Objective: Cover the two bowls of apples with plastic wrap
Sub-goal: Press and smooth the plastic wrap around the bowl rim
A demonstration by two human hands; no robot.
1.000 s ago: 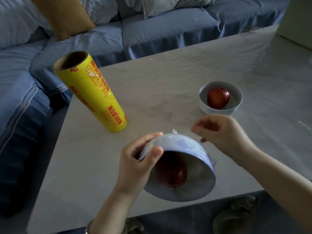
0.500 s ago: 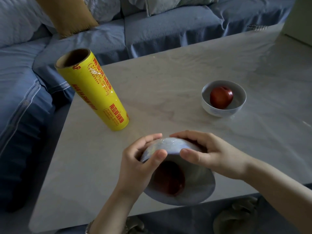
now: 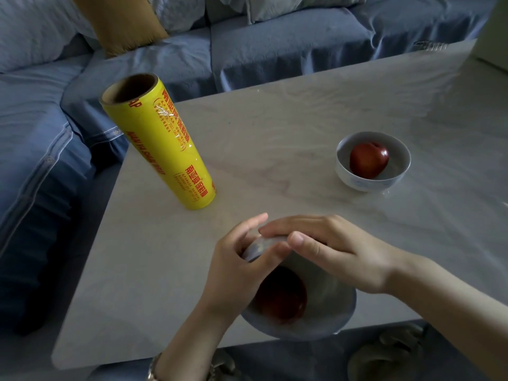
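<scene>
Near the table's front edge, my left hand (image 3: 242, 268) grips a pale bowl (image 3: 330, 312) tilted toward me, its mouth covered with clear wrap and a red apple (image 3: 283, 295) inside. My right hand (image 3: 332, 251) lies over the bowl's upturned base, fingers nearly straight, pressing the wrap against it. A second pale bowl (image 3: 354, 180) stands upright at the right of the table with a red apple (image 3: 368, 159) in it; clear wrap seems to show at its foot. A yellow roll of plastic wrap (image 3: 162, 155) stands on end at the table's left.
The pale table (image 3: 275, 138) fills the view. A blue sofa (image 3: 261, 50) runs along its far and left sides, with a mustard cushion (image 3: 121, 20) at the back. Slippers (image 3: 384, 356) lie on the floor below the front edge.
My right hand has come from above the bowl down onto its base and slid left across it. The bowl stays tilted in my left hand.
</scene>
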